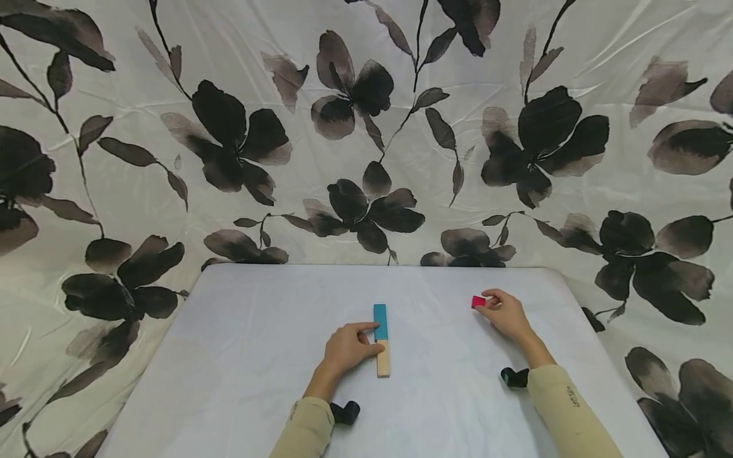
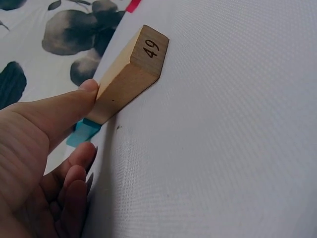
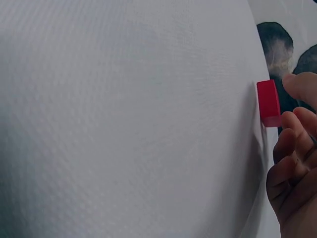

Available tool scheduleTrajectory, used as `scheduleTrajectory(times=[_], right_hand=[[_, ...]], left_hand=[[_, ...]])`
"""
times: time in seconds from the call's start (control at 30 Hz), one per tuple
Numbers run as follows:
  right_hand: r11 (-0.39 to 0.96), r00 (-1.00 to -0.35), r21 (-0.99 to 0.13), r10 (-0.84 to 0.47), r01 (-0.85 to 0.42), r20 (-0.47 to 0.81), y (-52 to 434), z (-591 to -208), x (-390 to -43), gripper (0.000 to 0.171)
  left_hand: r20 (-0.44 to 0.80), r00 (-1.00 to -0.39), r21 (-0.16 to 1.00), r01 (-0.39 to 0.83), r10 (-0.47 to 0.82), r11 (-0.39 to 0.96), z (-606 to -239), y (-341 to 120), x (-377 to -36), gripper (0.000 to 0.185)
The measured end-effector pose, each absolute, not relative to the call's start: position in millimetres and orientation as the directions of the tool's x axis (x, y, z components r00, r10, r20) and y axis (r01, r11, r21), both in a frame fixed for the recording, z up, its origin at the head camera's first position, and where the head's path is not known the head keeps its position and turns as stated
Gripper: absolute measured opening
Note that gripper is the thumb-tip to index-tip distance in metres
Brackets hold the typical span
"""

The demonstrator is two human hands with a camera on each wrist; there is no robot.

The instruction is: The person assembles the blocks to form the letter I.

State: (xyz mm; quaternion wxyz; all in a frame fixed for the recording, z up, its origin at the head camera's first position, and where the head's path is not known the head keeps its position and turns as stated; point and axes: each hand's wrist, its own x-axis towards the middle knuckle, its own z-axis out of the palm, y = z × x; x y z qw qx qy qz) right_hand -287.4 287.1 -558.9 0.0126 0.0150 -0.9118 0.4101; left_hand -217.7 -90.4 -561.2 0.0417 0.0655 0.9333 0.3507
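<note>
- My left hand sits low centre of the head view, on the white worktop.
- It pinches a long wooden block: thumb and index finger curled onto the block's left side, about where the two colours meet.
- The block lies flat on the worktop, long axis running up-down in the frame. Upper half is teal, lower half bare wood.
- Left wrist view: my thumb presses the bare-wood side of the block; the end face is stamped "49". A sliver of the teal half shows below the thumb. The other fingers curl loosely under and hold nothing.
- My right hand is right of centre in the head view, well apart from the left one.
- It grips a small red block by fingertips; the block sits at the left edge of the hand, on or just at the worktop surface; I cannot tell which.
- Right wrist view: the red block is at the right edge of the frame with my fingertips curled against it from the right.
- Both sleeves are beige, with a black wrist mount on each forearm.
- A floral cloth, black on cream, fills the upper part of the frame behind the worktop.
</note>
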Motion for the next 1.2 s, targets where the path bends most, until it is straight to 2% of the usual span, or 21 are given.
scheduleTrajectory(times=[0.5, 1.2], right_hand=[[0.691, -0.998, -0.722, 0.005, -0.040, 0.060, 293.1, -569.8, -291.2, 0.045], [0.726, -0.998, -0.688, 0.025, -0.023, 0.059, 294.1, -571.8, -292.6, 0.040]], left_hand=[[-0.007, -0.988, 0.668, 0.109, 0.152, 0.736, -563.9, -91.4, -216.9, 0.052], [0.020, -0.988, 0.676, 0.125, 0.151, 0.726, -568.0, -90.6, -217.8, 0.053]])
